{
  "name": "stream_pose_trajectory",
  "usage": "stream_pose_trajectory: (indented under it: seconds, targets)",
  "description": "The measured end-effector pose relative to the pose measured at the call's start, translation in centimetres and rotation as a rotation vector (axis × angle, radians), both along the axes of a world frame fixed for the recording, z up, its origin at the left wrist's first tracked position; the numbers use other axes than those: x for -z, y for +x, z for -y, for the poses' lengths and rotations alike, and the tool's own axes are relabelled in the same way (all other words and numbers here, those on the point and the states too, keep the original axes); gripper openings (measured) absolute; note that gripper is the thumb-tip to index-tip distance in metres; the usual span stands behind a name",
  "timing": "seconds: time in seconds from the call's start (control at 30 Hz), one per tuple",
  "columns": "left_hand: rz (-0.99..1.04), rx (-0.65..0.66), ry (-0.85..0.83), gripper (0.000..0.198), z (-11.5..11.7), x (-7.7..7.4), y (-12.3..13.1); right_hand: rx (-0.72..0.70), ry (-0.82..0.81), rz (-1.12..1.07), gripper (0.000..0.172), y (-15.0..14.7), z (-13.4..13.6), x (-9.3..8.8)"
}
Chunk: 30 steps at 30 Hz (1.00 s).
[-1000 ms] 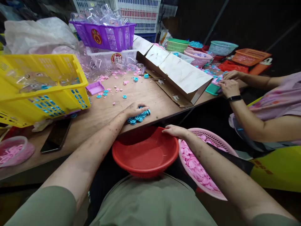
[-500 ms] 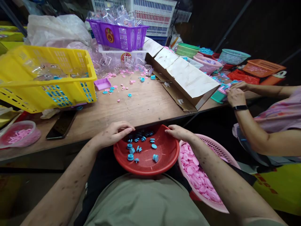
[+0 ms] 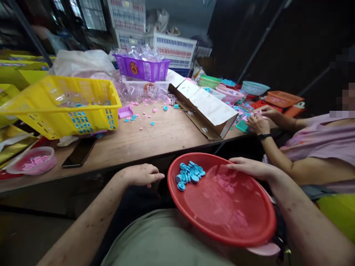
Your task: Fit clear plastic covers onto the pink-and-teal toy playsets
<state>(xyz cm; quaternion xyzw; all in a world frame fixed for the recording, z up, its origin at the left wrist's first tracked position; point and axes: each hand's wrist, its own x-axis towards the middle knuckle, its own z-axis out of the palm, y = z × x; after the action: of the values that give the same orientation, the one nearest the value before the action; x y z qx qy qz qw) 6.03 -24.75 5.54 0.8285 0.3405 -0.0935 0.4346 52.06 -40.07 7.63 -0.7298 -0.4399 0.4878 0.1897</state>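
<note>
A round red mesh basket [image 3: 222, 218] is tilted in front of my body, its left side raised or turned toward the table. Small blue plastic pieces [image 3: 191, 173] lie in a heap at its upper left. My right hand [image 3: 249, 167] grips the basket's far right rim, thumb and fingers over the edge. Just left of the basket, apart from its rim, is my left hand [image 3: 144, 174], holding nothing, fingers loosely stretched out. Beneath the red basket, part of a pink basket [image 3: 264, 249] shows; its pink pieces blur through the mesh.
A wooden table [image 3: 166, 135] runs ahead, bearing a yellow crate [image 3: 91, 120], a phone [image 3: 79, 152], a tub of pink pieces [image 3: 33, 162], a purple crate [image 3: 141, 68] and a cardboard box [image 3: 208, 103]. On the right, a co-worker's hands [image 3: 259, 122] handle small parts.
The red basket has moved right, over the pink basket, with my right hand on it. My left hand has come off its rim. The blue pieces have slid together into a heap.
</note>
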Motion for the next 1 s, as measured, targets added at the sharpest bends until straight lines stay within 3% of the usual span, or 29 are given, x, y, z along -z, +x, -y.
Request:
stream_pose_trajectory:
  seconds: [0.13,0.2,0.3,0.43,0.63,0.83,1.0]
  targets:
    - [0.112,0.017,-0.173,0.068,1.1,-0.5,-0.2,0.284,0.073,-0.127,0.051,0.9,4.3,-2.7]
    - [0.158,-0.022,-0.277,0.076,1.1,-0.5,-0.9,0.36,0.119,-0.179,0.048,0.6,4.4,-3.6]
    - [0.197,-0.099,-0.303,0.08,0.7,-0.3,-2.4,0.341,0.186,-0.258,0.045,-1.0,2.0,-4.4]
    - [0.209,-0.151,-0.257,0.08,0.2,0.5,-4.5,0.387,0.291,-0.38,0.03,-4.2,-3.8,-4.0]
    - [0.22,-0.191,-0.197,0.074,0.1,2.0,-6.5,0.507,0.524,-0.509,0.007,-7.7,-15.2,-2.1]
    - [0.187,-0.27,-0.146,0.052,-0.3,2.8,-7.3,0.539,0.677,-0.499,0.023,-8.3,-25.5,-0.4]
    - [0.206,-0.306,-0.113,0.042,-0.5,4.2,-7.2,0.506,0.694,-0.475,0.031,-9.2,-31.4,1.0]
